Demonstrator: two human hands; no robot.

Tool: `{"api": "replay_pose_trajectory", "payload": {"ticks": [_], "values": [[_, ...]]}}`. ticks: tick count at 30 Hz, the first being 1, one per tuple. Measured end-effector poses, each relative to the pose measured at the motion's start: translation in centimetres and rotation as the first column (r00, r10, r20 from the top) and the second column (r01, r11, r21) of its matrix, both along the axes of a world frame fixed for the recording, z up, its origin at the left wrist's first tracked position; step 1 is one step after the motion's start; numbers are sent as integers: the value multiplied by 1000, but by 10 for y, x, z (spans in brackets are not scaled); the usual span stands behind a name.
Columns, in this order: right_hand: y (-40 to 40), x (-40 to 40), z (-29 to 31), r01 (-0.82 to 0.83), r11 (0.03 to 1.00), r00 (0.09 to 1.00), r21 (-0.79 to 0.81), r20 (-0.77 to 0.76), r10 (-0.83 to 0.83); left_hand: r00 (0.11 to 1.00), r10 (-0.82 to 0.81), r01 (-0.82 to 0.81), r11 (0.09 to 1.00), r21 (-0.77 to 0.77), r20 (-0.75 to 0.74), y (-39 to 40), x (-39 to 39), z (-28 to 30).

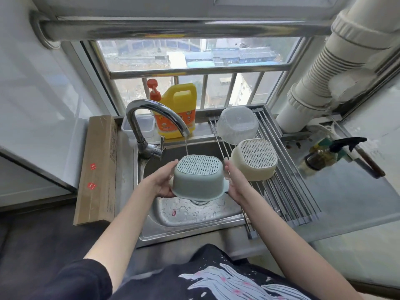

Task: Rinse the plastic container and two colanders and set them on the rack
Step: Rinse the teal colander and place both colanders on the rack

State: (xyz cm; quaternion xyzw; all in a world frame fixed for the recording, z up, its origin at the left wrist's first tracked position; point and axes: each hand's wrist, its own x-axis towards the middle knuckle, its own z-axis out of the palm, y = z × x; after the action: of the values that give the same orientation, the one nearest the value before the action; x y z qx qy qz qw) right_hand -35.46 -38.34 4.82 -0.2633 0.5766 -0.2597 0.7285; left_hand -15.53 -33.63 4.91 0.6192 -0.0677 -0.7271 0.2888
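Head view looks down on a steel sink (216, 215), its far wall hidden behind the grey-blue colander (198, 178) held upside down over the basin, a thin stream from the faucet (151, 118) falling just behind its slotted base. The roll-up rack (290, 195) spans the sink's right side, carrying the inverted cream colander (254, 160) and, behind it, the clear plastic container (237, 124) on its side. The left hand (162, 180) and right hand (234, 182) clasp the grey-blue colander's opposite sides, fingers curved round it; fingertips are partly hidden
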Motion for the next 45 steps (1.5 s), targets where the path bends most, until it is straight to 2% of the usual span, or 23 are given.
{"api": "replay_pose_trajectory", "payload": {"ticks": [3,7,12,16,19,23,29,31,34,35,37,41,43,45], "values": [[7,-6,-2,-55,990,993,-130,-106,41,999,26,-25,999,-48,32,4,-6,0],[10,-9,-14,-169,983,959,-73,-241,147,1000,-5,5,1000,10,11,13,-14,-8],[9,-5,2,-126,948,943,-293,-331,23,999,39,-36,992,-123,21,13,-15,-1],[7,0,-3,-148,973,927,-179,-368,73,996,91,-89,993,-74,20,12,-11,2],[2,-1,-2,-138,960,918,-243,-396,32,996,90,-88,990,-110,14,11,-11,2],[0,-4,-8,-156,980,914,-125,-395,95,996,71,-65,991,-118,45,13,-9,5],[6,-5,-9,-206,977,924,-62,-342,173,997,24,-14,989,-148,68,16,-4,3],[5,-6,-11,-202,977,940,-67,-295,174,995,36,-15,974,-228,90,14,-3,2],[6,-10,-7,-170,980,970,-104,-190,148,991,79,-24,901,-433,111,13,-2,2],[5,-12,-7,-159,981,975,-109,-172,139,980,86,9,883,-469,181,13,-3,4],[4,-16,-8,-129,985,982,-118,-150,111,903,79,156,856,-493,423,13,-11,9],[1,-15,-4,-91,984,992,-152,-106,75,604,51,540,708,-455,796,11,-25,5],[0,-12,-1,-111,981,992,-160,-84,99,357,105,724,597,-346,928,14,-32,0],[-1,-9,1,-147,978,987,-151,-81,136,67,239,873,456,-173,969,18,-39,-9]]}}
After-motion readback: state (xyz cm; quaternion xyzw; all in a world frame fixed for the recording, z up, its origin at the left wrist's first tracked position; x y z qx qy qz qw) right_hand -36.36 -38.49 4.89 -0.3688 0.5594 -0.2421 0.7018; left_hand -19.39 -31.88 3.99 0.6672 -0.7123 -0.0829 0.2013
